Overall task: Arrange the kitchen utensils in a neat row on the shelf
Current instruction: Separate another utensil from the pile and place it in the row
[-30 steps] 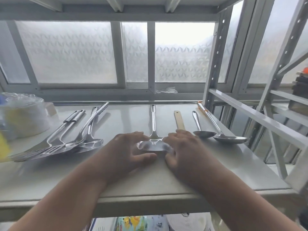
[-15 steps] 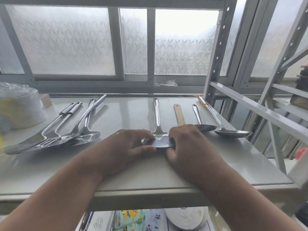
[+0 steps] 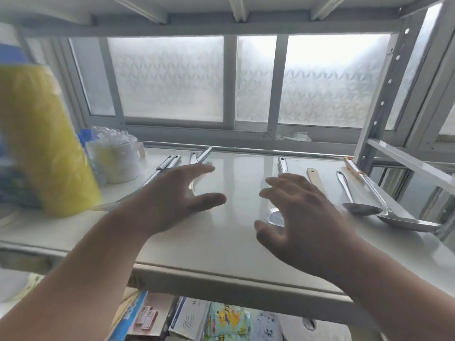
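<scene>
On the white shelf [image 3: 221, 242] a steel spatula [image 3: 275, 216] lies handle-back in the middle, its blade partly hidden by my right hand [image 3: 302, 217], which hovers open above it. To its right lie a wooden-handled utensil [image 3: 315, 177], a steel spoon [image 3: 357, 205] and a large ladle [image 3: 406, 221], side by side. My left hand [image 3: 172, 200] is open with fingers spread, over a loose pile of steel utensils [image 3: 172, 163] at the left, most of them hidden behind it.
A yellow bottle [image 3: 41, 143] stands blurred at the near left, with a bagged stack of white cups [image 3: 115, 158] behind it. A frosted window backs the shelf, and a perforated metal upright [image 3: 379, 107] stands at the right. Packages fill the shelf below [image 3: 221, 321].
Both hands have let go of the spatula's blade and lifted apart, the left one moving left toward the pile. The camera has swung left, bringing the yellow bottle into view.
</scene>
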`<state>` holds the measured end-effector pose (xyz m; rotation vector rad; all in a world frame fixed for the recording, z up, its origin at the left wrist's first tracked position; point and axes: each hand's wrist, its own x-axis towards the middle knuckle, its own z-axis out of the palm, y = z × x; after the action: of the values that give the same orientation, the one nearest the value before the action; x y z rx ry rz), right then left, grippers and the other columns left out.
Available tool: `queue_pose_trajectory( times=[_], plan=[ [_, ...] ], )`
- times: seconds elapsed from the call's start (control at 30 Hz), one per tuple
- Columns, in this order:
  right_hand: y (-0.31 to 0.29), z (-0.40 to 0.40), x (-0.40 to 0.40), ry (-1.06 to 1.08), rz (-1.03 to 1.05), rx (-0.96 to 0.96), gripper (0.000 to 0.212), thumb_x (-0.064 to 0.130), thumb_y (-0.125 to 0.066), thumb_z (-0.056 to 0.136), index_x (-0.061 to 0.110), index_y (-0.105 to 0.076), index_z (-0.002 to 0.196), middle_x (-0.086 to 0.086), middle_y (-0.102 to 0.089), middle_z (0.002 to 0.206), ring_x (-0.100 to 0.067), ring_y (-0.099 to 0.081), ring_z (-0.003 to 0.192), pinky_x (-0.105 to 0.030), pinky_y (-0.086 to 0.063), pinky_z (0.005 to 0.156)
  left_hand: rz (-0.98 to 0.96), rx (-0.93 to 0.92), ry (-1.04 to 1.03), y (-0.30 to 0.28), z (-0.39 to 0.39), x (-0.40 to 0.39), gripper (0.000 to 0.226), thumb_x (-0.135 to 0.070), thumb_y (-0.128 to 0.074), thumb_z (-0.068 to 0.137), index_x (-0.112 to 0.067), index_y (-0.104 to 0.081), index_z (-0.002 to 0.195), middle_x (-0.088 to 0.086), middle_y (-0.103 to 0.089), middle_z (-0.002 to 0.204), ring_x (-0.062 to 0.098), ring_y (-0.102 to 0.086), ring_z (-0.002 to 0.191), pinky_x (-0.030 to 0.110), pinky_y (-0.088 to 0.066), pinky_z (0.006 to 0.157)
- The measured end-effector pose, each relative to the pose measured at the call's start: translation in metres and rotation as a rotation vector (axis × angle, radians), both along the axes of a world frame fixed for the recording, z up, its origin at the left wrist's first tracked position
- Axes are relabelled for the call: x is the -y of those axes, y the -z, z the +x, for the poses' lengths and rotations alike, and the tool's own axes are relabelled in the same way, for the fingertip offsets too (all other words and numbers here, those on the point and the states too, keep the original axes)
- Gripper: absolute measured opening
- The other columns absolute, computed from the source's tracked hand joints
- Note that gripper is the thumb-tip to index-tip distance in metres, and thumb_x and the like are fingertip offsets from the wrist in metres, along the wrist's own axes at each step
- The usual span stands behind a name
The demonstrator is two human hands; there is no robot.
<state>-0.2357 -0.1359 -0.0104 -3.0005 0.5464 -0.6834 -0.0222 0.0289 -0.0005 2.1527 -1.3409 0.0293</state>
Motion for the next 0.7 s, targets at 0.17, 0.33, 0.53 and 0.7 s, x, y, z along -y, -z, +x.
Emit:
queue_pose_trajectory(
  times=[0.17,0.33,0.53,0.7],
  plan=[
    [-0.012,0.090,-0.037,-0.075,0.102,-0.319,0.042,0.053,-0.058,0.081,0.021,-0.051,0.107,-0.001,-0.058,0.100,-0.026,-0.058,0.096,-0.037,-0.052,0.076,0.393,0.004,-0.119,0.004,0.035,-0.055,0.101,-0.087,-0.074,0.069,-0.047,-0.043,0.157,-0.016,-0.057,0.153,0.009,-0.055,0.137,0.034,-0.044,0.114],
    [-0.005,0.172,-0.070,-0.207,0.120,-0.379,0.037,0.048,-0.061,0.090,0.014,-0.061,0.104,-0.011,-0.067,0.106,-0.030,-0.060,0.090,-0.031,-0.050,0.073,0.496,0.124,-0.183,0.002,0.067,-0.085,0.015,-0.053,-0.063,0.099,-0.045,-0.069,0.110,-0.015,-0.072,0.094,0.012,-0.068,0.094,0.034,-0.053,0.082],
    [-0.002,0.219,-0.104,-0.283,0.199,-0.335,0.037,0.038,-0.062,0.090,0.009,-0.059,0.114,-0.011,-0.065,0.113,-0.031,-0.062,0.105,-0.028,-0.049,0.079,0.486,0.102,-0.257,-0.003,0.079,-0.121,0.036,-0.018,-0.050,0.094,-0.033,-0.074,0.116,-0.004,-0.075,0.102,0.015,-0.068,0.098,0.040,-0.056,0.093],
    [0.010,0.220,-0.120,-0.337,0.364,-0.238,0.047,0.059,-0.061,0.078,0.023,-0.057,0.108,-0.002,-0.065,0.104,-0.026,-0.063,0.092,-0.033,-0.054,0.080,0.511,0.126,-0.273,-0.006,0.074,-0.133,0.028,-0.027,-0.052,0.105,-0.044,-0.070,0.118,-0.007,-0.073,0.107,0.017,-0.067,0.105,0.041,-0.055,0.096]
  ],
)
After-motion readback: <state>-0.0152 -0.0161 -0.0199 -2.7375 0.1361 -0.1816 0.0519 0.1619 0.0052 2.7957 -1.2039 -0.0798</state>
